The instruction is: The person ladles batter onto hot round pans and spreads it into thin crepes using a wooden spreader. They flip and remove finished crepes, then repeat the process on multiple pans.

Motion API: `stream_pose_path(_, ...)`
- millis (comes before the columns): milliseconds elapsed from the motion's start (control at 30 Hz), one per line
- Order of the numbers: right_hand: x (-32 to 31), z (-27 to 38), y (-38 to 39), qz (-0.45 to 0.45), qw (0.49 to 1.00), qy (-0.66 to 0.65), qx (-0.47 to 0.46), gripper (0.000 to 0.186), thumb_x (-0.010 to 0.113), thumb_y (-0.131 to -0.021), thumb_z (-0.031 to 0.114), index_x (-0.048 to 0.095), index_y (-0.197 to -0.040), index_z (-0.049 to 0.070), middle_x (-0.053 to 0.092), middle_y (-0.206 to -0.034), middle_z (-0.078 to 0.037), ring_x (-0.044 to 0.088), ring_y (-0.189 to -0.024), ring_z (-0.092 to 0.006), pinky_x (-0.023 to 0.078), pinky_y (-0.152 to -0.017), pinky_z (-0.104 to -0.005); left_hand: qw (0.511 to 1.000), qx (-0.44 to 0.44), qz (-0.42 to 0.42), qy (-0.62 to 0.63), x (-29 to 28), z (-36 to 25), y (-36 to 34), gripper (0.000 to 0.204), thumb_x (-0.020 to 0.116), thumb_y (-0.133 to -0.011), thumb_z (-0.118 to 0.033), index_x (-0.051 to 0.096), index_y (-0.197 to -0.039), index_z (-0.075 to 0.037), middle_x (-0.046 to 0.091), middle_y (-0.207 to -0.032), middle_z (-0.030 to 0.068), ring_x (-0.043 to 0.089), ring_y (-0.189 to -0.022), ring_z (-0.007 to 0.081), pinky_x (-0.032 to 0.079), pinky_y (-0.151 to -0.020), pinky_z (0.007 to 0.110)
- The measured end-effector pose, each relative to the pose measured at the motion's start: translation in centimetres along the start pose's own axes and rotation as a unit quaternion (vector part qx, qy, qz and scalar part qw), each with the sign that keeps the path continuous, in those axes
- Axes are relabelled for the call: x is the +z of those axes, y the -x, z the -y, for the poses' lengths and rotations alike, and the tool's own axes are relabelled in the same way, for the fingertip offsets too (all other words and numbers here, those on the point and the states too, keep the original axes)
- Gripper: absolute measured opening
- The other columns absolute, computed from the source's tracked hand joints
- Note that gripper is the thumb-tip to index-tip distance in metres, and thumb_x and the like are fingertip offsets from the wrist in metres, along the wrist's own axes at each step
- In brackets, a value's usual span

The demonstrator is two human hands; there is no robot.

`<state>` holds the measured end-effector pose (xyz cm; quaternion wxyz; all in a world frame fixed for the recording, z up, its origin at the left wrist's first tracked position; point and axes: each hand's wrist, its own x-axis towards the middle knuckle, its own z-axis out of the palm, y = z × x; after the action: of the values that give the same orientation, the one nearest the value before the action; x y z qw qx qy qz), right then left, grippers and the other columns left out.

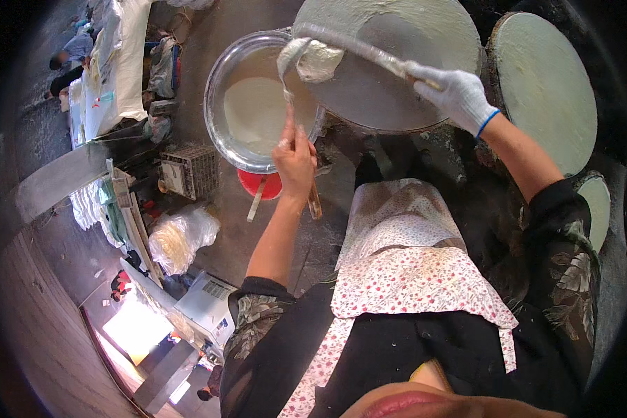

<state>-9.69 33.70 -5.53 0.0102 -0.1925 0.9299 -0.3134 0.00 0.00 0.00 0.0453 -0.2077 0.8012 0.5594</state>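
My right hand (456, 94), in a white glove with a blue cuff, grips one end of a long batter-coated spreading stick (369, 50), which slants over a large round griddle (404, 104). Pale batter coats the griddle's far part, and its near part shows grey. A lump of batter (319, 61) sits by its left edge, under the stick's far end. My bare left hand (296, 160) is closed round a batter-covered tool (290, 66) with a curved end; a brown handle end shows below the fist. That hand is over the near rim of a clear basin (214, 129) of pale batter.
A second round griddle (547, 90) covered in pale batter stands at right, with a smaller one (595, 209) nearer. Under the basin is a red container (268, 184) with a pale stick. A crate (191, 171) and plastic bag (181, 240) lie left. A person (75, 52) is far left.
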Motion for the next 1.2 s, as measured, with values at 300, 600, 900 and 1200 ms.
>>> stream_pose_path(300, -1.2, 2.6, 9.9, -0.032, 0.999, 0.01, -0.008, 0.045, 0.08, -0.094, 0.022, 0.073, -0.137, 0.03, 0.08, -0.094, -0.008, 0.078, -0.073, -0.0249, 0.062, -0.064, -0.0327, 0.994, -0.003, 0.081, -0.066, -3.3, 2.7, 5.9, 0.056, 0.052, -0.107, 0.002, 0.049, -0.162, -0.012, 0.045, -0.067, -0.0063, 0.042, -0.055, 0.0036, 0.04, -0.052, 0.022)
stream_pose_path(600, 9.7, 17.7, 8.8, -0.131, 0.905, -0.37, 0.164, 0.067, 0.055, -0.099, -0.001, 0.041, -0.164, 0.009, 0.044, -0.167, -0.017, 0.045, -0.152, -0.0233, 0.036, -0.126, -0.0343, 0.898, 0.378, 0.177, 0.138, -15.4, -2.6, 2.6, 0.055, 0.05, -0.115, -0.013, 0.036, -0.167, -0.013, 0.055, -0.068, 0.001, 0.044, -0.049, 0.0065, 0.039, -0.045, 0.023)
stream_pose_path(900, 24.3, 25.3, -7.4, -0.251, 0.889, -0.223, 0.313, 0.072, 0.048, -0.096, 0.011, 0.038, -0.165, 0.029, 0.071, -0.109, -0.034, 0.073, -0.096, -0.0464, 0.055, -0.088, -0.0544, 0.913, 0.285, 0.194, 0.217, -21.8, -2.1, 1.7, 0.062, 0.05, -0.116, -0.022, 0.024, -0.171, -0.015, 0.049, -0.068, 0.0022, 0.041, -0.05, 0.0063, 0.037, -0.043, 0.023)
stream_pose_path(1200, 22.5, 28.7, -1.6, -0.305, 0.795, -0.312, 0.42, 0.069, 0.052, -0.099, 0.01, 0.042, -0.164, 0.031, 0.07, -0.089, -0.021, 0.068, -0.074, -0.0334, 0.056, -0.07, -0.0465, 0.935, 0.217, 0.193, 0.205, -25.1, 1.5, 2.2, 0.055, 0.048, -0.116, -0.015, 0.033, -0.169, -0.014, 0.052, -0.068, 0.0013, 0.042, -0.05, 0.0057, 0.039, -0.044, 0.024)
